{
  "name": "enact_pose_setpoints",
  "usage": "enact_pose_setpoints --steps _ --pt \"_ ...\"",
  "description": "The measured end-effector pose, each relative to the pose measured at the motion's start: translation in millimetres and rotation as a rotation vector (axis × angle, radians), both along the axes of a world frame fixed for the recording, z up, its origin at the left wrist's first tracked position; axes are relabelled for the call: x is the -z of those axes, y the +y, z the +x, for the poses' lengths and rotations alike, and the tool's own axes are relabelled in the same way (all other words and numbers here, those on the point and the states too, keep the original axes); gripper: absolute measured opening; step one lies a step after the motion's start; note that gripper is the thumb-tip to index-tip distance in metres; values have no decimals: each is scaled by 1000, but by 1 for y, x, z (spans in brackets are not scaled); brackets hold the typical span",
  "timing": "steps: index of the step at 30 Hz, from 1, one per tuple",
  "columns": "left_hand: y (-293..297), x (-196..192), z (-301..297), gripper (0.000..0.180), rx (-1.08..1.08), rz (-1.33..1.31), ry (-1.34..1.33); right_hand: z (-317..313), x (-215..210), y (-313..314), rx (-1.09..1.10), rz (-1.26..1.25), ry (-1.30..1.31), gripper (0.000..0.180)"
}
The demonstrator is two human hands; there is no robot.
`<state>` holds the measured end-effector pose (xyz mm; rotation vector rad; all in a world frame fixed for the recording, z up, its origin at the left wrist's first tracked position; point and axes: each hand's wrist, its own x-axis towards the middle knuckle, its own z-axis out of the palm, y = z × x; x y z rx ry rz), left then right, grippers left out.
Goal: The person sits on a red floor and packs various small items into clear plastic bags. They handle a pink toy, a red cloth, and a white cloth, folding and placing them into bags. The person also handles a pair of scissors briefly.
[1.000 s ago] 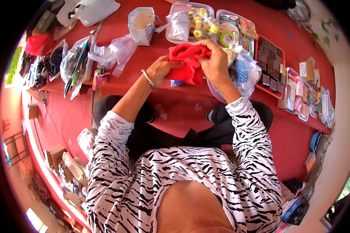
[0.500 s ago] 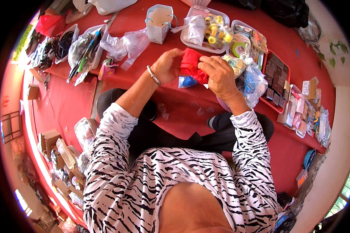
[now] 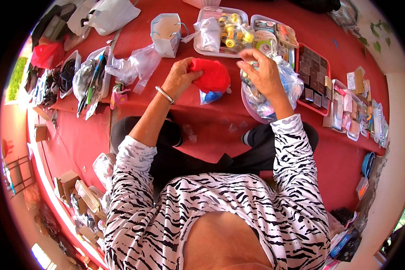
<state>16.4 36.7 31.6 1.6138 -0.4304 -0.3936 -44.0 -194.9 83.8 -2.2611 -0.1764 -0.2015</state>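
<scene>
A soft piece of red cloth (image 3: 213,77), rounded at its far end, is pinched at its left edge by my left hand (image 3: 183,75). Whether it is a pouch or a cap, I cannot tell. Beneath it a small blue item in clear plastic (image 3: 210,96) lies on the red surface. My right hand (image 3: 262,71) is apart from the cloth, its thumb and forefinger spread with nothing visible between them. It hovers over a purple-rimmed basin (image 3: 253,112) filled with clear plastic bags (image 3: 287,80).
Ahead stand a white paper box (image 3: 165,39), a tray (image 3: 238,54) of yellow-wheeled items and a tray of packaged goods (image 3: 274,31). A red tray of dark squares (image 3: 314,76) is at right. Crumpled plastic (image 3: 137,63) and bins of bagged goods (image 3: 91,76) sit left.
My right hand has let go of the red cloth and moved away to the right. My left hand keeps hold, slightly further left, and the cloth looks more spread and rounded.
</scene>
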Motion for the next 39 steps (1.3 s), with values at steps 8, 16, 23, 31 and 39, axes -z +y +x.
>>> enact_pose_setpoints --steps 8,16,23,31,39 --pt "-12 -14 -14 15 58 24 2 3 18 24 -266 86 494 69" --pt "-13 -7 -8 18 -157 -27 37 5 76 32 34 514 345 43" --pt "-23 -22 -22 59 15 329 -779 -7 60 26 184 250 314 25" --pt "104 14 28 36 -254 544 -1248 -19 1 20 -95 1094 495 34" --pt "318 -83 -140 21 -845 362 -529 -15 29 19 -27 828 472 31"
